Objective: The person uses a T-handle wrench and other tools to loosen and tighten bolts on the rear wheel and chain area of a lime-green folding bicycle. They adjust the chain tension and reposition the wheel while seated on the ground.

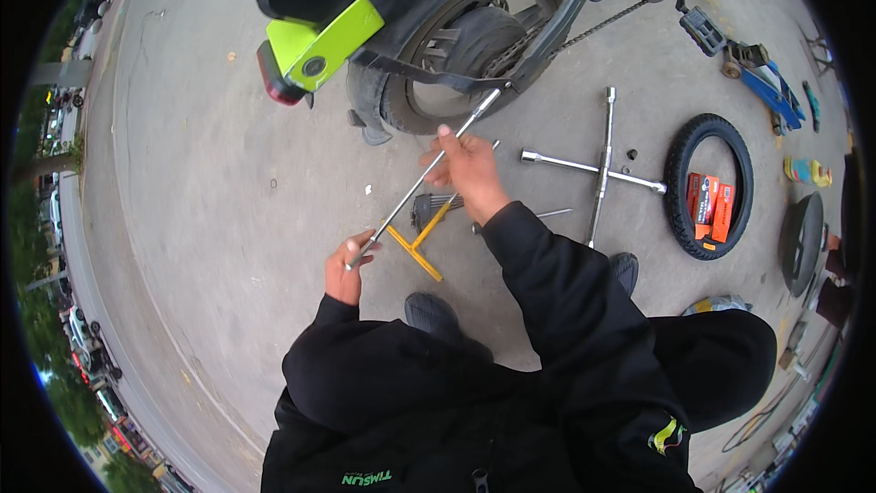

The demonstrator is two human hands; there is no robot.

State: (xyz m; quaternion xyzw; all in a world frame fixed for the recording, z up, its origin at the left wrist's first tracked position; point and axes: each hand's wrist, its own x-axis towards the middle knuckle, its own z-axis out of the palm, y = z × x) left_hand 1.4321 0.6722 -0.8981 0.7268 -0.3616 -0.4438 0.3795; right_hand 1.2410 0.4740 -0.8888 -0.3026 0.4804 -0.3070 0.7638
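Observation:
A long chrome socket wrench [401, 205] slants upward between my hands. Its socket end meets the frame arm [429, 80] by the rear wheel [401, 96] of a black bike; whether it sits on a nut is too small to tell. My left hand [347, 269] is closed round the wrench's lower end. Further up the shaft, my right hand [470, 173] grips it with the thumb raised. Below the wrench, a yellow T-handle tool [417, 245] lies on the ground beside a dark grey ribbed object [425, 212].
A chrome cross wrench [605, 173] lies to the right, near a loose black tire [677, 184] with red boxes [710, 205] inside its ring. Beyond are a blue jack-like tool [771, 96] and a dark basin [803, 245]. A lime-green bracket [342, 41] juts from the bike's rear.

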